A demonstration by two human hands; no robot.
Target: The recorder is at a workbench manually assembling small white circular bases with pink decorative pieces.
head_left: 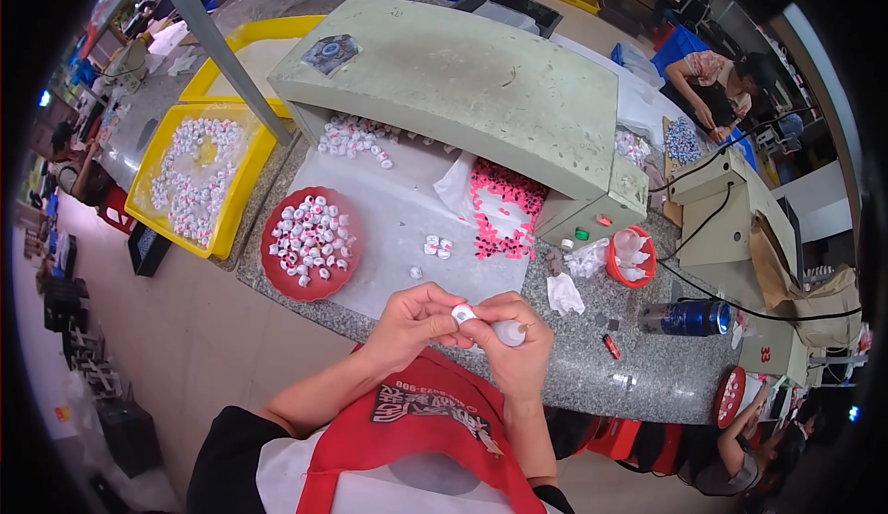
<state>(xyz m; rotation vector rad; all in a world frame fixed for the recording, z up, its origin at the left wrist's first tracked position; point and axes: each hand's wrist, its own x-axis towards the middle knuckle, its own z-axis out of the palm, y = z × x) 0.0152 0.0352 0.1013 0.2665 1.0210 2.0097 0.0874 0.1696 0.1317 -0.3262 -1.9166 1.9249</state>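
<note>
Just in front of my red apron, both hands meet around a small rounded white piece with a dark opening [462, 313]. My left hand [409, 322] pinches it from the left between thumb and fingers. Closed as well, my right hand [514, 346] steadies the piece with thumb and forefinger while its other fingers wrap a small white squeeze bottle [509, 332]. Several similar white pieces [438, 247] stand grouped on white paper [388, 227], with a single one [415, 272] nearer me. Left of them, a red scalloped bowl [339, 284] holds many white pieces with red and dark marks.
A pale green metal hood [462, 61] spans the granite bench, with white pieces [356, 135] and pink-and-black parts [504, 204] beneath. Yellow trays [248, 190] sit left. To the right are an orange-red cup [632, 269], crumpled tissue [564, 294] and a blue can [686, 318]. Other people work nearby.
</note>
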